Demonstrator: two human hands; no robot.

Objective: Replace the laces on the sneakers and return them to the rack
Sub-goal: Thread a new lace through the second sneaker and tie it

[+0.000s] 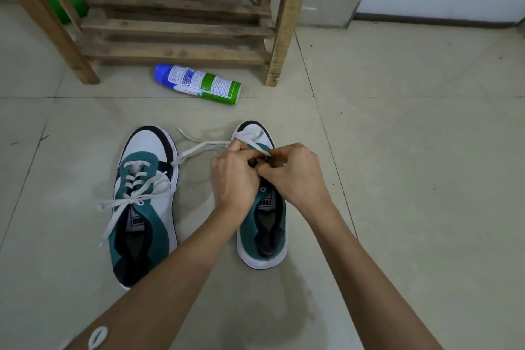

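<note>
Two teal, white and black sneakers stand side by side on the tiled floor, toes pointing away from me. The left sneaker (145, 202) is laced with a white lace whose loose ends trail to the left. Over the right sneaker (262, 224) both hands meet at the eyelets. My left hand (231, 179) pinches the white lace (199, 148), which runs out to the left across the floor. My right hand (294, 176) pinches the lace at the tongue; the fingertips hide the eyelets there.
A wooden shoe rack (176, 28) with slatted shelves stands at the back. A spray can (199, 84) with blue cap and green base lies on its side in front of it. A green object (68, 6) sits behind the rack's left leg. Bare tiles stretch to the right.
</note>
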